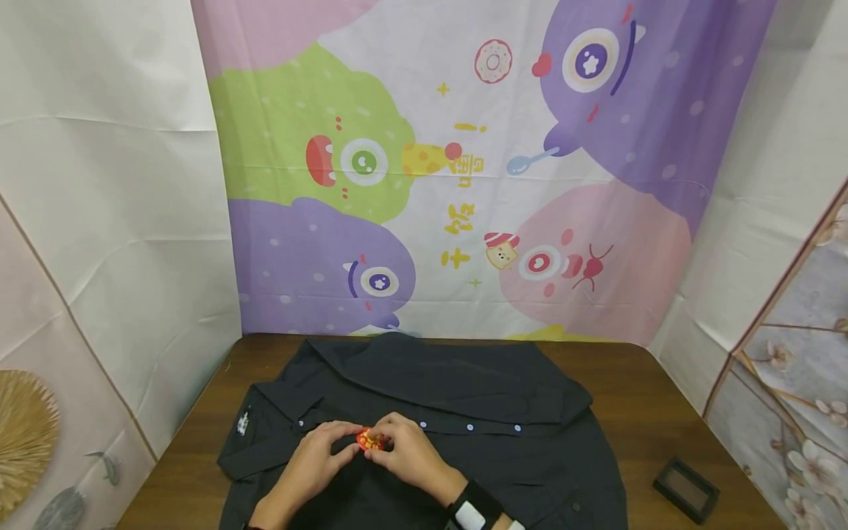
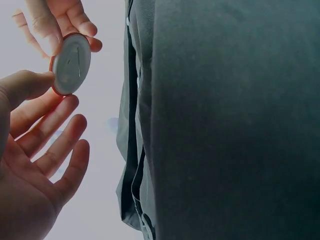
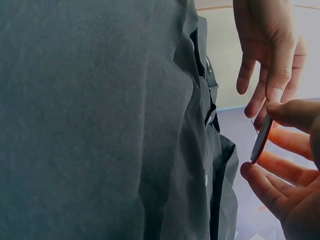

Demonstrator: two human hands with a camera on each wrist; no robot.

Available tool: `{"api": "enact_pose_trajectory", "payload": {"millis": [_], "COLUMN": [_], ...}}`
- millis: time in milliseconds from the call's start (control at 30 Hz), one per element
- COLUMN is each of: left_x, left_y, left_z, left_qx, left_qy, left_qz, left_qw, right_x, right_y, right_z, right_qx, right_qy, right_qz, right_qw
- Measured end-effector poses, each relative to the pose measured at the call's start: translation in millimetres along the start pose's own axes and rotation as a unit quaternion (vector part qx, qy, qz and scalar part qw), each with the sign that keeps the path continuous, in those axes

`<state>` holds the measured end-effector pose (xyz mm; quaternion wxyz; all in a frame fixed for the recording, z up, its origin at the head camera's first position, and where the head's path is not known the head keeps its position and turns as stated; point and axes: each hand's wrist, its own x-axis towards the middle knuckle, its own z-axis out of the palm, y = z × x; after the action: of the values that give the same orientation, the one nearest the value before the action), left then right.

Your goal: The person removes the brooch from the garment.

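Over a black cloth shirt on a brown wooden table, pinching with the left hand the left edge of a round red-and-yellow, white-backed badge, and with the right hand its right side, well left of a small black rectangular box.

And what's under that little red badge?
The dark shirt is spread below the badge, which the left hand and right hand pinch. The badge's pale back has a thin pin. From above, badge and fingers hide the cloth straight beneath.
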<state>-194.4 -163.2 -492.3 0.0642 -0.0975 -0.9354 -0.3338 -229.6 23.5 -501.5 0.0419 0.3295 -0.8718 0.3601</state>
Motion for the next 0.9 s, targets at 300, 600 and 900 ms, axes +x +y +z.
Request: {"api": "enact_pose_trajectory", "payload": {"millis": [300, 600, 900], "left_x": [-1.4, -1.7, -0.7], "left_y": [-0.3, -0.3, 0.6], "left_z": [0.3, 0.4, 0.6], "left_qx": [-0.007, -0.009, -0.022], "left_qy": [0.008, 0.023, 0.046], "left_qz": [-0.002, 0.002, 0.019], "left_qw": [0.9999, 0.9997, 0.9985], "right_x": [-3.0, -5.1, -3.4], "right_y": [2.2, 3.7, 3.2], "right_z": [2.2, 4.0, 1.3], "right_qx": [0.015, 0.032, 0.056], "right_qy": [0.004, 0.025, 0.032], "right_qz": [-0.008, -0.033, -0.03], "right_qw": [1.0, 0.999, 0.997]}}
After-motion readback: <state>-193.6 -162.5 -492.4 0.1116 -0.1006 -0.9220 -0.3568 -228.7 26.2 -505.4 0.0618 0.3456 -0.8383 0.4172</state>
